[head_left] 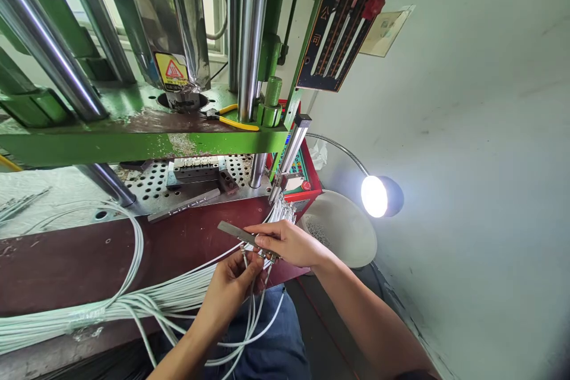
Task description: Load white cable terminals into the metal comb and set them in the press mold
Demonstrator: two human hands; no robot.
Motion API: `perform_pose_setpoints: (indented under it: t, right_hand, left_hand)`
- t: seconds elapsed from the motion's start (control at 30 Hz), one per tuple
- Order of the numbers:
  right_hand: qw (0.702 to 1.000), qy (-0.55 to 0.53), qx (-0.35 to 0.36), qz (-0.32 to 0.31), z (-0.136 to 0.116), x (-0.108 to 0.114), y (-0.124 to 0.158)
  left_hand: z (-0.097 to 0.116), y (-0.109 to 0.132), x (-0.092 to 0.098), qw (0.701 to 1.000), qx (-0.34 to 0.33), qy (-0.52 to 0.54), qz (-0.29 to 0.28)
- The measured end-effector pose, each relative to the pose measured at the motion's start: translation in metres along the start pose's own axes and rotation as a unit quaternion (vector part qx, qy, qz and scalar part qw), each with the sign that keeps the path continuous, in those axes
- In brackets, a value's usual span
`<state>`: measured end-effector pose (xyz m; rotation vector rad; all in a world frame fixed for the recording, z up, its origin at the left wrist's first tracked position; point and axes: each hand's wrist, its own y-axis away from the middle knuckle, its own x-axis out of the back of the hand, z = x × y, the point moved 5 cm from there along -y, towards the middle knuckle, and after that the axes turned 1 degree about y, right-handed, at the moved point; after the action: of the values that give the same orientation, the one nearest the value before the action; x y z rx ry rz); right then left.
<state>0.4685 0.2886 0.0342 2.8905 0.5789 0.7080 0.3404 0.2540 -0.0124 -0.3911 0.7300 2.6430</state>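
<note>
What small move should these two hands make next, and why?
Perhaps the left hand should settle the thin, round white cables' ends against the long, flat grey metal bar, since it holds them close by the bar, which the right hand grips.

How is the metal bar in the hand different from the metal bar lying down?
The held bar is gripped by the right hand, while the lying bar rests along the front of the perforated plate.
In the picture, the held bar slopes down toward the right; the lying bar slopes up.
Fingers cover part of the held bar; no hand covers the lying bar.
Both are long, narrow and grey.
</note>
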Motion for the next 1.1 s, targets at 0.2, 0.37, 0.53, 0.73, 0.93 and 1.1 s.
perform_pose_setpoints:
  t: [0.2, 0.37, 0.53, 0.73, 0.93, 1.1]
  right_hand:
    - [0.998, -0.051, -0.026, -0.01, 0.006, 0.007, 0.002]
    - [0.997, -0.07, -0.022, -0.002, 0.004, 0.008, 0.001]
    - [0.999, -0.047, 0.01, -0.009, 0.001, 0.006, 0.0]
    - [1.0, -0.017, 0.0, -0.016, 0.002, 0.004, 0.001]
    - [0.999, 0.042, -0.003, 0.011, -0.003, 0.003, 0.002]
    - [0.998, 0.052, 0.022, 0.03, -0.007, 0.006, 0.005]
  left_hand:
    - [0.007, 0.001, 0.012, 0.998, -0.042, 0.014, 0.033]
    - [0.007, -0.001, 0.013, 0.995, -0.026, -0.091, 0.034]
    - [0.008, -0.003, 0.009, 0.995, -0.044, -0.086, 0.017]
    - [0.007, -0.005, 0.008, 0.994, -0.048, -0.103, 0.006]
    - [0.006, -0.006, 0.01, 0.992, -0.054, -0.105, 0.035]
    - [0.012, -0.011, 0.011, 0.982, -0.089, -0.165, 0.032]
